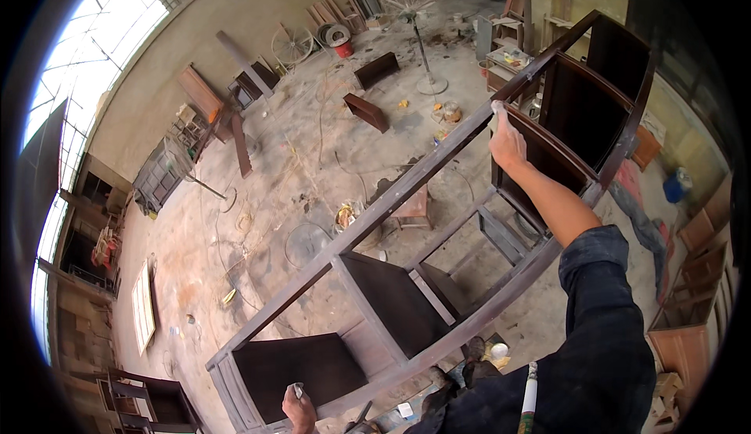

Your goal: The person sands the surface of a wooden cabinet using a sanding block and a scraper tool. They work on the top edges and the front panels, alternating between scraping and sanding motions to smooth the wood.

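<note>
A long dark-brown wooden cabinet frame (pixel 422 174) slants across the view, with dark panels and drawers set in it. My right hand (pixel 508 143) is closed at the far rail, beside the corner of a dark drawer (pixel 544 148). Its fingertips look whitish, and what they grip is hidden. My left hand (pixel 299 412) is low in the view, over the near rail beside a dark panel (pixel 301 367). Between its fingers shows a small grey-white piece (pixel 297 389), too small to name further.
Two dark drawer boxes (pixel 366 111) lie on the stained concrete floor beyond. A pedestal fan (pixel 422 50) stands behind them, and a second fan (pixel 199 183) is at the left. Cables trail across the floor. Wooden furniture (pixel 688 301) lines the right. A cigarette (pixel 530 391) shows at the lower edge.
</note>
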The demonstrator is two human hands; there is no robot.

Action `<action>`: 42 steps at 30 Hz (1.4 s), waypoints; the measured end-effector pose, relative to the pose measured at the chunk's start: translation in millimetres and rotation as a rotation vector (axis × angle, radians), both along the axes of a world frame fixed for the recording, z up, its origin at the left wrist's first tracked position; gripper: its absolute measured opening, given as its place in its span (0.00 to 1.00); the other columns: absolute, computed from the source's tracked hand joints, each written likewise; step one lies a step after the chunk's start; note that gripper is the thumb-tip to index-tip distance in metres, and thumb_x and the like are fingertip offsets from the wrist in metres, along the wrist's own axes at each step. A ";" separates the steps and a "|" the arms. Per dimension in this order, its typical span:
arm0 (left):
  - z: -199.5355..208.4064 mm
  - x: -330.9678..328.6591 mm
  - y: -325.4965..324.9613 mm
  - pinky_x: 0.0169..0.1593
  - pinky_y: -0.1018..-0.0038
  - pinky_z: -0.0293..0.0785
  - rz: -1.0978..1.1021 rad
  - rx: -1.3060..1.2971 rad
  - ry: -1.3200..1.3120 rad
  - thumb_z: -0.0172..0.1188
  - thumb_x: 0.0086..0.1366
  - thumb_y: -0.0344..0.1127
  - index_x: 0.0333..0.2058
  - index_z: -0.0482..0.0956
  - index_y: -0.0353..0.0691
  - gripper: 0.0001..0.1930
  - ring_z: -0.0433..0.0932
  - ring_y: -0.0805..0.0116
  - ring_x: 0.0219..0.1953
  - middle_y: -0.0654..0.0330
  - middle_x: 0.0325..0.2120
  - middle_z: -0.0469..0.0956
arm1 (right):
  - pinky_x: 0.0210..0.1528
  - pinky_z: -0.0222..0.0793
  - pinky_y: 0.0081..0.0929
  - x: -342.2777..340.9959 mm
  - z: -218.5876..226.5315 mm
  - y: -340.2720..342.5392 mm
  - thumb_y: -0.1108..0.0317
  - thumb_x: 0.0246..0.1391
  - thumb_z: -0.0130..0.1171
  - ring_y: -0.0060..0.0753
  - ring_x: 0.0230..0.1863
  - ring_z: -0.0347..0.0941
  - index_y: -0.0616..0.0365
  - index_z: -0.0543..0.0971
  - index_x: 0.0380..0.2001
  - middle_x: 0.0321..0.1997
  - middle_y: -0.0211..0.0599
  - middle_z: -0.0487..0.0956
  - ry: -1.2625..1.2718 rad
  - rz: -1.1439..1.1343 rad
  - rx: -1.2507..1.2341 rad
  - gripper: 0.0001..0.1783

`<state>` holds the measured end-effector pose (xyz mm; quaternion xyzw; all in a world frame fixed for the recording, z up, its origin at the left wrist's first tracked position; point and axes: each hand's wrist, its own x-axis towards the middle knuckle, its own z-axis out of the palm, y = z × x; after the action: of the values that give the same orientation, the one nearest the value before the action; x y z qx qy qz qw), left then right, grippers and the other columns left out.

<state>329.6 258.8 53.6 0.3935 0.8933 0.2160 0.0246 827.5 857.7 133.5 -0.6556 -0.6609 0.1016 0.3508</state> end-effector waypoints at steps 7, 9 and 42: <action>10.6 9.5 9.2 0.26 0.67 0.70 -0.008 0.025 -0.014 0.49 0.67 0.31 0.37 0.82 0.37 0.11 0.76 0.64 0.19 0.58 0.15 0.74 | 0.53 0.71 0.58 -11.1 -10.9 6.5 0.74 0.54 0.52 0.70 0.48 0.78 0.45 0.53 0.74 0.46 0.65 0.81 0.127 -0.115 0.014 0.44; 6.4 9.4 5.9 0.26 0.67 0.70 0.000 0.030 -0.021 0.49 0.67 0.31 0.36 0.81 0.36 0.11 0.76 0.64 0.19 0.58 0.14 0.74 | 0.53 0.72 0.57 -4.1 1.5 8.5 0.75 0.54 0.52 0.69 0.48 0.78 0.44 0.52 0.74 0.47 0.63 0.82 0.093 -0.137 0.006 0.44; 1.8 1.7 5.8 0.23 0.70 0.63 -0.069 0.009 -0.128 0.48 0.70 0.31 0.35 0.79 0.35 0.11 0.69 0.71 0.16 0.61 0.13 0.69 | 0.70 0.64 0.39 75.7 33.8 -20.8 0.76 0.52 0.54 0.54 0.66 0.69 0.76 0.68 0.61 0.63 0.62 0.74 -0.921 0.227 0.175 0.32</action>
<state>331.3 264.6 55.3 0.4096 0.8748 0.2437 0.0875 903.2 836.9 167.3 -0.5241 -0.8210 -0.2178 0.0622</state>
